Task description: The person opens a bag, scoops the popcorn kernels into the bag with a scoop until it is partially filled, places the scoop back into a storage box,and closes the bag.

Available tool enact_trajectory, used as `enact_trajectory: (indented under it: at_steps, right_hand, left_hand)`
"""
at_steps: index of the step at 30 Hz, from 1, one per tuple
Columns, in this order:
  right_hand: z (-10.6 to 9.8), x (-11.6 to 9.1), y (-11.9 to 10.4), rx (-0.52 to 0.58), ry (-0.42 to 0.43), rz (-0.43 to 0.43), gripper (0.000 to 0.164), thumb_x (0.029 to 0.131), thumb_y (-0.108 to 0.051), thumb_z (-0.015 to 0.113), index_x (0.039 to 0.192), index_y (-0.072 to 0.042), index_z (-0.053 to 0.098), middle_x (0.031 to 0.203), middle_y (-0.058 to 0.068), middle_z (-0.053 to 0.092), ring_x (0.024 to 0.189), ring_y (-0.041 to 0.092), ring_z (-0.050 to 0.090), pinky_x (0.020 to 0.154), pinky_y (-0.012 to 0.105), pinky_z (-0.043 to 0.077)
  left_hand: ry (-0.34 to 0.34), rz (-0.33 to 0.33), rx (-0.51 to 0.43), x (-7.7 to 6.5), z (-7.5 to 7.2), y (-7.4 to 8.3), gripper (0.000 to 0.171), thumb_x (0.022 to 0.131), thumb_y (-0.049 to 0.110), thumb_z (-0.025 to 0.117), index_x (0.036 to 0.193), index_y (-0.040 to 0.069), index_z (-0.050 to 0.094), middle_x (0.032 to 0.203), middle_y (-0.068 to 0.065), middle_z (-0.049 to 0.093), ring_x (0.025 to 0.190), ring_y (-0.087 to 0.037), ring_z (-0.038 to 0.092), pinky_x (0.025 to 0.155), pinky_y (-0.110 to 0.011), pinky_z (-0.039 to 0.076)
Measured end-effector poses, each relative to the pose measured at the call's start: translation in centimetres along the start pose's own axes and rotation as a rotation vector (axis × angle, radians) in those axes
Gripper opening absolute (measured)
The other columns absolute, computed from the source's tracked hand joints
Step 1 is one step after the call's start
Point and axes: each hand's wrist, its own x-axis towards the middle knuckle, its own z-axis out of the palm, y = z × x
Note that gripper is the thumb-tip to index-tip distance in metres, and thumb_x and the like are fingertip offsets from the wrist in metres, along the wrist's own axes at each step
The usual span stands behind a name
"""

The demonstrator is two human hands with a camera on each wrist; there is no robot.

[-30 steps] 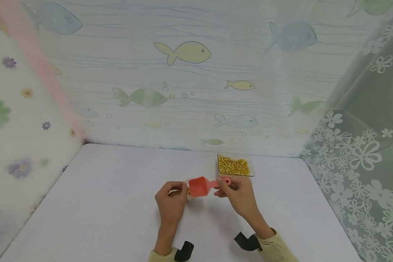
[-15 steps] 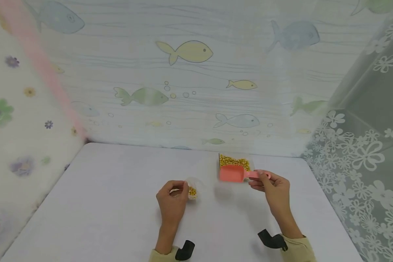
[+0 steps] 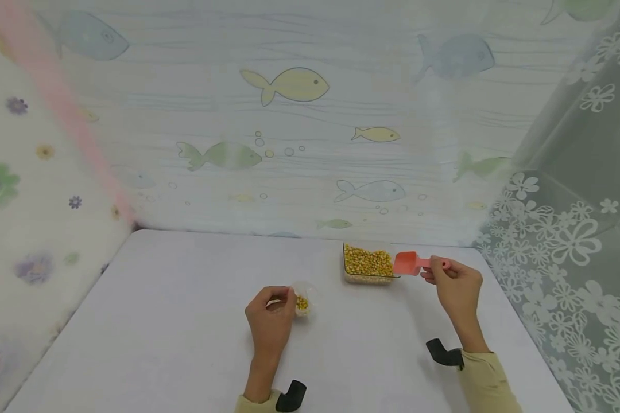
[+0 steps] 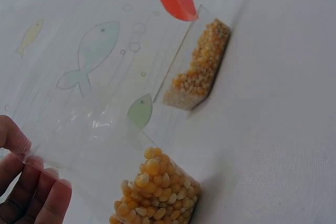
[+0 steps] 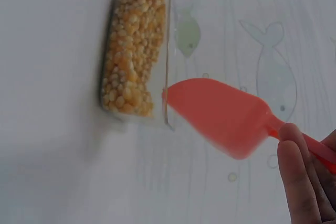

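Observation:
In the head view my right hand (image 3: 457, 287) pinches the handle of a small red scoop (image 3: 406, 263). The scoop's bowl is at the right rim of a clear rectangular container (image 3: 367, 280) holding yellow corn kernels (image 3: 368, 261); in the right wrist view the tip of the scoop (image 5: 215, 114) overlaps that rim. My left hand (image 3: 270, 315) pinches the upper edge of a clear plastic bag (image 4: 100, 135) between thumb and fingers. Corn kernels (image 4: 157, 190) fill the bag's lower part, which stands on the table. No kernels show on the scoop.
A white table (image 3: 186, 338) lies under everything. Behind it rises a curtain (image 3: 289, 189) printed with fish. Flowered sheets hang at the left (image 3: 31, 229) and right (image 3: 563, 258). The container stands near the table's back edge, beyond the bag.
My right hand has carried the scoop from above the bag rightward and away from me to the container's right side. My left hand has kept its hold on the bag, almost unmoved.

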Motion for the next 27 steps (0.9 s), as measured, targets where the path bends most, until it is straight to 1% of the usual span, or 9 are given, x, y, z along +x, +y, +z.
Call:
enact_trajectory:
  at_steps: [2, 4, 9, 11, 14, 16, 19, 22, 27]
  right_hand:
    - [0.3, 0.2, -0.2, -0.058, -0.027, -0.025, 0.028, 0.099, -0.013, 0.065, 0.1, 0.013, 0.072, 0.087, 0.029, 0.073, 0.061, -0.008, 0.067, 0.059, 0.015, 0.056]
    - [0.7, 0.3, -0.5, -0.099, -0.055, -0.03, 0.027, 0.098, -0.013, 0.065, 0.097, 0.013, 0.073, 0.086, 0.029, 0.073, 0.061, -0.004, 0.068, 0.058, 0.013, 0.055]
    - [1.6, 0.6, -1.2, -0.166, -0.116, -0.037, 0.022, 0.097, -0.01, 0.066, 0.091, 0.01, 0.073, 0.081, 0.025, 0.074, 0.065, 0.023, 0.074, 0.058, 0.01, 0.052]
    - [2.0, 0.6, -1.3, -0.191, -0.147, -0.035, 0.022, 0.097, -0.01, 0.065, 0.09, 0.009, 0.073, 0.082, 0.024, 0.074, 0.068, 0.031, 0.074, 0.058, 0.009, 0.052]
    - [2.7, 0.7, -1.3, -0.22, -0.195, -0.008, 0.024, 0.098, -0.012, 0.064, 0.087, 0.008, 0.072, 0.082, 0.024, 0.074, 0.069, 0.032, 0.074, 0.056, 0.01, 0.051]
    - [3.1, 0.9, -1.0, -0.208, -0.219, 0.014, 0.025, 0.099, -0.013, 0.064, 0.09, 0.009, 0.072, 0.084, 0.025, 0.074, 0.069, 0.029, 0.074, 0.057, 0.012, 0.053]
    - [3.5, 1.3, -0.1, -0.152, -0.242, 0.08, 0.028, 0.099, -0.014, 0.063, 0.097, 0.013, 0.072, 0.086, 0.026, 0.074, 0.066, 0.019, 0.074, 0.058, 0.016, 0.056]
    - [3.3, 1.6, 1.2, -0.055, -0.257, 0.202, 0.032, 0.1, -0.015, 0.062, 0.107, 0.015, 0.069, 0.088, 0.024, 0.075, 0.063, 0.008, 0.073, 0.061, 0.019, 0.059]
    - [2.6, 1.9, 3.2, 0.09, -0.299, 0.46, 0.045, 0.104, -0.023, 0.058, 0.126, 0.016, 0.06, 0.083, 0.003, 0.077, 0.069, 0.001, 0.072, 0.07, 0.02, 0.06]
  left_hand:
    - [0.002, -0.004, -0.002, 0.0, -0.1, 0.0, 0.003, 0.084, -0.003, 0.076, 0.086, -0.004, 0.073, 0.08, -0.009, 0.07, 0.072, -0.013, 0.066, 0.064, -0.02, 0.059]
    - [0.004, -0.006, -0.004, 0.1, -0.1, 0.0, 0.004, 0.083, -0.003, 0.076, 0.086, -0.004, 0.073, 0.08, -0.009, 0.069, 0.072, -0.013, 0.066, 0.064, -0.02, 0.059]
    - [0.01, -0.013, -0.006, 0.2, -0.2, 0.0, 0.005, 0.084, -0.002, 0.076, 0.087, -0.005, 0.073, 0.079, -0.01, 0.069, 0.072, -0.013, 0.066, 0.064, -0.02, 0.059]
    - [0.012, -0.018, -0.008, 0.3, -0.3, -0.1, 0.003, 0.084, -0.003, 0.075, 0.086, -0.004, 0.073, 0.079, -0.01, 0.069, 0.072, -0.012, 0.066, 0.064, -0.02, 0.059]
    - [0.016, -0.024, -0.008, 0.4, -0.3, -0.1, 0.005, 0.084, -0.005, 0.075, 0.086, 0.0, 0.074, 0.079, -0.009, 0.069, 0.072, -0.012, 0.066, 0.065, -0.019, 0.059]
    - [0.02, -0.025, -0.006, 0.5, -0.3, -0.2, 0.008, 0.083, -0.006, 0.074, 0.085, 0.002, 0.075, 0.079, -0.009, 0.069, 0.071, -0.012, 0.066, 0.065, -0.019, 0.059]
    - [0.031, -0.037, -0.005, 0.5, -0.3, -0.2, 0.007, 0.083, -0.006, 0.075, 0.085, 0.001, 0.075, 0.078, -0.009, 0.069, 0.071, -0.012, 0.066, 0.064, -0.019, 0.059]
    - [0.034, -0.045, -0.002, 0.4, -0.2, -0.1, 0.004, 0.083, -0.004, 0.076, 0.085, -0.001, 0.074, 0.078, -0.009, 0.069, 0.072, -0.012, 0.066, 0.064, -0.02, 0.059]
    - [0.018, -0.038, 0.006, 0.0, -0.1, 0.1, 0.004, 0.084, -0.002, 0.076, 0.086, -0.003, 0.073, 0.079, -0.009, 0.069, 0.073, -0.012, 0.066, 0.064, -0.02, 0.059]
